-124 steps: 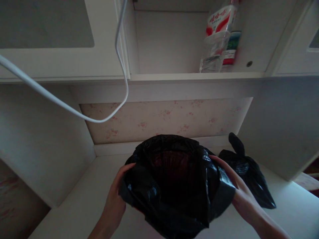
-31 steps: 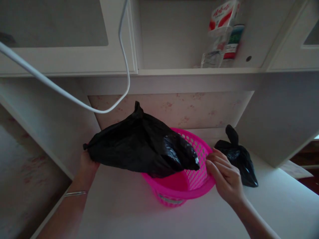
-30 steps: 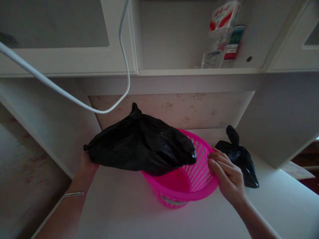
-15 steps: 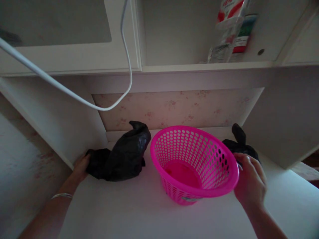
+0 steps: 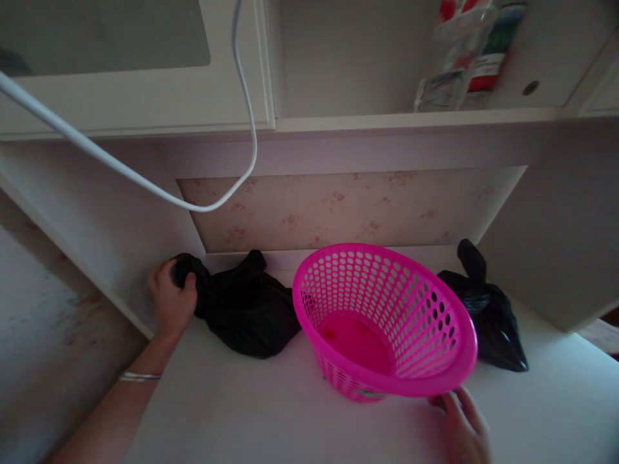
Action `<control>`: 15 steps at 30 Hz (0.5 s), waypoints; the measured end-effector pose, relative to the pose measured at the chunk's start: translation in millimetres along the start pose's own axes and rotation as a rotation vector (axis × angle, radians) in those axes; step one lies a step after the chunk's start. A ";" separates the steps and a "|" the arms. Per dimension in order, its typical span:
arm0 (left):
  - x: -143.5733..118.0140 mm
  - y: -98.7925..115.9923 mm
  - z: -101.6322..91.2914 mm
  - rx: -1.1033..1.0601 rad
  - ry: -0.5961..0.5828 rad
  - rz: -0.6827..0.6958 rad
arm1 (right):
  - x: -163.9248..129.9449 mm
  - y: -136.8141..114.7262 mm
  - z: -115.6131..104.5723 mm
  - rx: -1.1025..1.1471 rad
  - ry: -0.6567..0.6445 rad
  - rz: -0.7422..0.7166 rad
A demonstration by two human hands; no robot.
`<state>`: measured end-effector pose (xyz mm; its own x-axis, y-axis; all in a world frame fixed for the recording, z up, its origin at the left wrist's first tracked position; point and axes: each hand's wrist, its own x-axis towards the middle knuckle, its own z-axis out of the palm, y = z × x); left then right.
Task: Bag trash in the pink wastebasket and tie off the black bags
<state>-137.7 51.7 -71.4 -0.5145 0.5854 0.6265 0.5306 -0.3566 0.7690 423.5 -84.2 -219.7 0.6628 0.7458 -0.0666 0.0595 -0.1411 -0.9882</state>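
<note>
My left hand (image 5: pixel 173 299) is closed around the gathered end of a black plastic bag (image 5: pixel 254 316), which rests on the white surface left of the basket. A bright pink plastic basket (image 5: pixel 355 383) with a perforated wall stands in the middle, its mouth tilted towards me. My right hand (image 5: pixel 461 425) is just below the basket's front right rim, fingers extended and apart, the tips partly hidden at the rim. Whether they touch the basket, I cannot tell. Behind the basket on the right sits a second black plastic bag (image 5: pixel 498 328) with its top knotted up.
A white cable (image 5: pixel 145 187) hangs in a loop across the upper left. Above is a white shelf (image 5: pixel 362 122) holding a clear plastic container (image 5: pixel 447 71) and a green and red package (image 5: pixel 493 61). Side panels flank the white surface (image 5: pixel 271 419).
My left hand has shifted up and right, bunching the left bag's end and turning the bag. My right hand has moved down from beside the right bag to below the basket's rim.
</note>
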 end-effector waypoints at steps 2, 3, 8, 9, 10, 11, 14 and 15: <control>-47.4 13.1 7.1 0.225 0.115 0.218 | 0.3 -1.7 2.4 -0.011 -0.045 -0.051; -75.1 18.5 12.1 0.255 0.075 0.279 | 0.8 -3.4 4.2 -0.018 -0.077 -0.067; -188.1 24.5 47.9 0.542 -0.627 0.281 | 4.0 -4.2 11.4 -0.109 -0.161 -0.092; -195.4 20.8 53.7 0.581 -0.663 0.238 | 4.6 -2.2 12.0 -0.123 -0.164 -0.114; -196.6 15.7 58.0 0.605 -0.675 0.198 | 5.1 0.0 12.3 -0.132 -0.172 -0.145; -192.5 9.7 60.8 0.610 -0.674 0.168 | 5.6 2.2 12.4 -0.134 -0.177 -0.180; -159.4 -6.7 60.9 0.539 -0.709 0.139 | 6.5 6.0 11.9 -0.129 -0.190 -0.263; -145.4 -9.7 58.5 0.500 -0.732 0.134 | 6.5 5.7 11.8 -0.131 -0.193 -0.280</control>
<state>-28.6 12.6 -177.4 0.0407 0.9403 0.3378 0.8750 -0.1968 0.4422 419.3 -72.4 -227.4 0.4551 0.8746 0.1672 0.3222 0.0133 -0.9466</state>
